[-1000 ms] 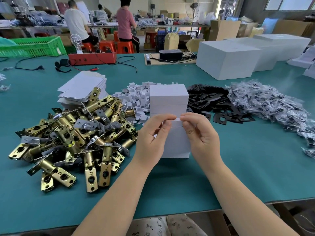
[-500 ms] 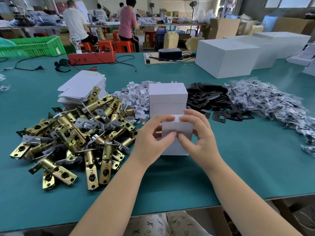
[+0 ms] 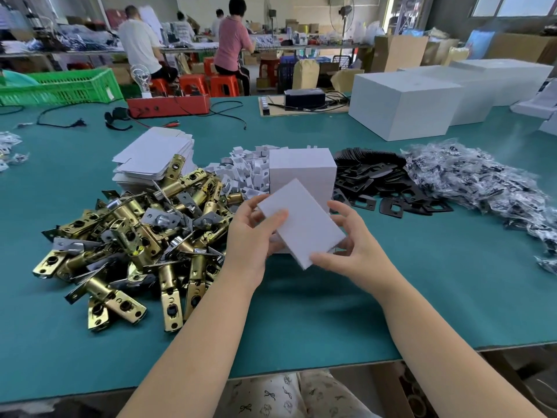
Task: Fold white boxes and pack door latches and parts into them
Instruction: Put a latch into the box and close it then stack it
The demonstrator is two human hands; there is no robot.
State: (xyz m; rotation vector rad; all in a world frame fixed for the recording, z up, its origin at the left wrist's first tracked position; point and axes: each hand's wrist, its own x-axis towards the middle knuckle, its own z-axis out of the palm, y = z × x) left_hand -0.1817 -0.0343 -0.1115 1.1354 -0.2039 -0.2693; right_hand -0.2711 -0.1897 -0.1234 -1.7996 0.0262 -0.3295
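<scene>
You hold a closed box [image 3: 301, 223], tilted, just in front of the stack [image 3: 302, 173].
Your left hand [image 3: 251, 236] and right hand [image 3: 351, 245] both grip it, fingers curled round its edges; next, probably set it squarely on the stack.

Door latches [image 3: 129, 245] heap at the left of the table [image 3: 422, 297], flat box blanks [image 3: 153, 155] stacked behind them. Folded boxes [image 3: 302, 173] stand centre, small card inserts [image 3: 247, 170] just left, plates [image 3: 379, 185] right, bagged parts [image 3: 482, 188] further right.
</scene>
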